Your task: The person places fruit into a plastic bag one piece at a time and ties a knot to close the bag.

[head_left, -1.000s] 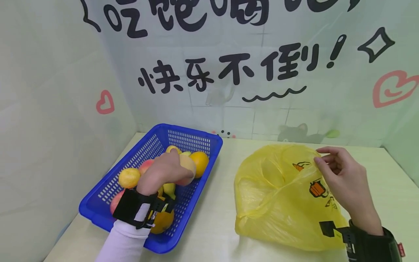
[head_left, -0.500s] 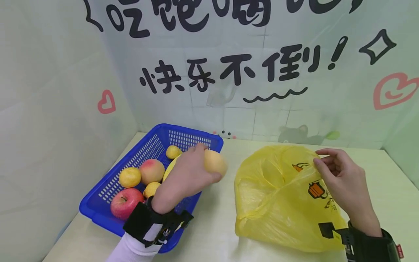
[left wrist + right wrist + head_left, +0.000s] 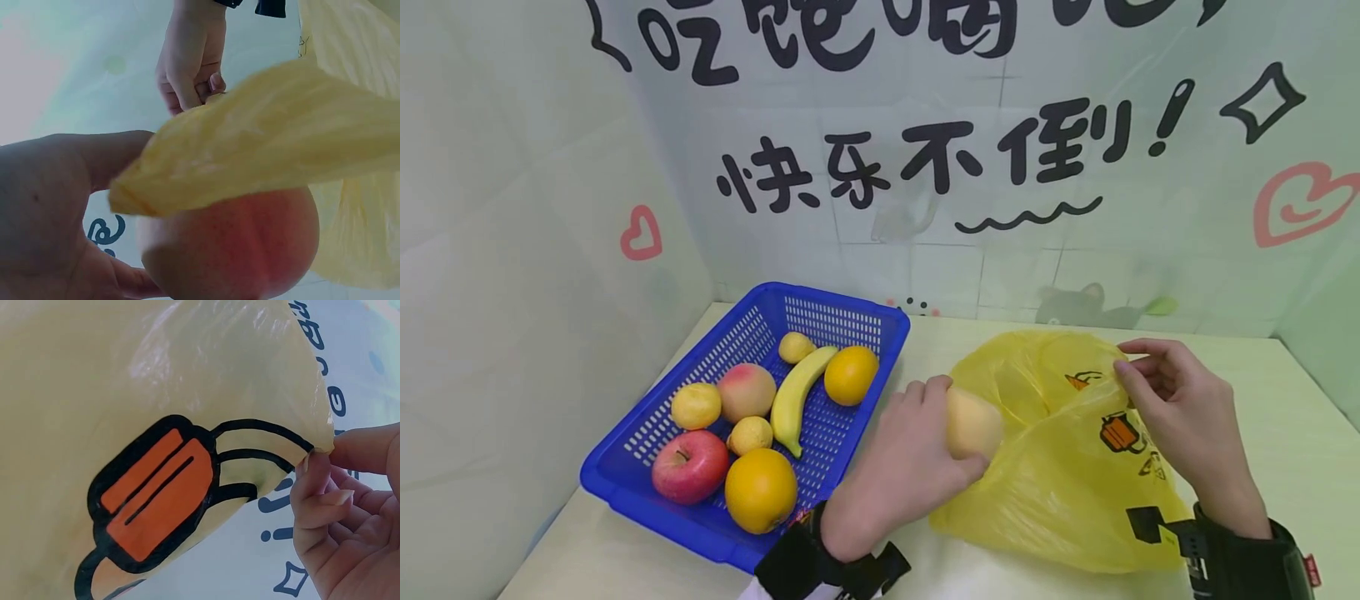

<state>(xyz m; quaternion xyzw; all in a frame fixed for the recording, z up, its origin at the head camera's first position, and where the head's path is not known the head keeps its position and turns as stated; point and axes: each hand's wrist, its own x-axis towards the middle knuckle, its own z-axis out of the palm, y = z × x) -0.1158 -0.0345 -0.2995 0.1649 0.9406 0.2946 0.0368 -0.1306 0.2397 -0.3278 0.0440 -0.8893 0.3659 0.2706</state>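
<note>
A pale peach (image 3: 973, 423) with a red blush is gripped in my left hand (image 3: 901, 454), at the left side of the yellow plastic bag (image 3: 1045, 483). In the left wrist view, a fold of the bag overlaps the top of the peach (image 3: 250, 244), and fingers curve along its side. My right hand (image 3: 1183, 412) pinches the bag's upper right edge between thumb and fingertips. The right wrist view has that pinch close up, beside an orange and black print on the plastic.
Left of the bag stands a blue basket (image 3: 868, 433). Inside are a red apple (image 3: 690, 467), another peach (image 3: 747, 392), a banana (image 3: 801, 396), two oranges (image 3: 762, 492) and several small yellow fruits (image 3: 696, 407). A printed sheet (image 3: 865, 267) hangs behind the table.
My left hand has lifted the peach out of the basket and carried it right, over to the bag. The right hand keeps its pinch on the bag with hardly any movement.
</note>
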